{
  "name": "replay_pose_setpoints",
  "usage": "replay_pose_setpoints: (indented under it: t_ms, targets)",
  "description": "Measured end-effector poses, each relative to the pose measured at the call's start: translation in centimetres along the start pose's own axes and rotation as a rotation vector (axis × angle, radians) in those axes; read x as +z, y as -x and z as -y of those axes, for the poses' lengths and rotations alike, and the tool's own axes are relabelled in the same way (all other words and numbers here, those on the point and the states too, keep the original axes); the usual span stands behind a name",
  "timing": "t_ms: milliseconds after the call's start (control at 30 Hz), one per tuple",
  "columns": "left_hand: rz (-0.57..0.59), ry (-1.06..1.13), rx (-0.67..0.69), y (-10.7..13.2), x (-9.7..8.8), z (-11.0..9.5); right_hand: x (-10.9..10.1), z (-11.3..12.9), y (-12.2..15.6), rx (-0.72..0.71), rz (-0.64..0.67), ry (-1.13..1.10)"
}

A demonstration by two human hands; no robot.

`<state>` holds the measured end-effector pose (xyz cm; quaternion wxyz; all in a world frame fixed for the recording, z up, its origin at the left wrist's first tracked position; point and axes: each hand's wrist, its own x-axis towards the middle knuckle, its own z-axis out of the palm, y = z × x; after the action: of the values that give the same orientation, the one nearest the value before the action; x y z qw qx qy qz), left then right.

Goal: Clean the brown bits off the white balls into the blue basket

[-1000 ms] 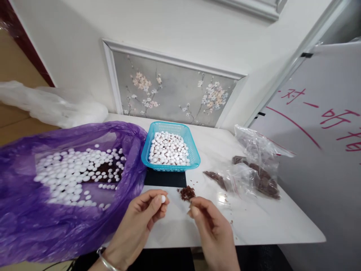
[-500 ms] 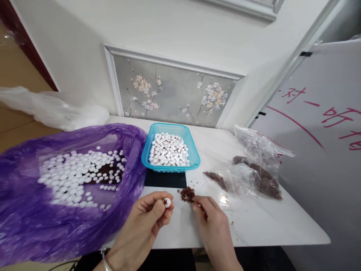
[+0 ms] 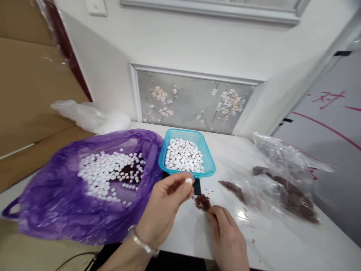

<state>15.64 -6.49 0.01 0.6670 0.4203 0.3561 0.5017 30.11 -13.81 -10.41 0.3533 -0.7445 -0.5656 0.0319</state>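
My left hand point(image 3: 169, 203) pinches a small white ball point(image 3: 188, 181) between thumb and fingertips, just in front of the blue basket. My right hand point(image 3: 229, 235) rests low on the table with its fingers pressed together, touching the edge of a small heap of reddish-brown bits point(image 3: 202, 202). Whatever lies between those fingertips is too small to make out. The blue plastic basket point(image 3: 210, 160) holds many white balls point(image 3: 184, 155), with brown specks showing among them. To the left, a purple plastic bag point(image 3: 64, 210) lies spread wide, holding more white balls point(image 3: 97, 175) and dark brown material point(image 3: 129, 174).
Clear zip bags point(image 3: 293, 162) with brown contents point(image 3: 300, 201) lie on the right of the white table point(image 3: 180, 233). Part of a black flat piece point(image 3: 197, 187) shows under the basket. A whiteboard point(image 3: 332, 150) stands at right, crumpled clear plastic point(image 3: 96, 116) at back left.
My left hand has lifted the white ball forward, nearer the basket. My right hand stays at the brown heap. The camera view has turned left, so the scene sits further right.
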Motion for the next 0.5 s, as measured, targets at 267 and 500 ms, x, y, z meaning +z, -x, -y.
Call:
replay_pose_setpoints:
  t_ms: [267,500]
  targets:
    - [-0.019,-0.491,0.378,-4.4,-0.5,-3.8,0.4,-1.0,0.7,0.059,-0.164,-0.009]
    - [-0.149,-1.598,0.247,-0.7,-12.2,-7.6,0.5,-0.7,0.7,-0.06,-0.222,-0.078]
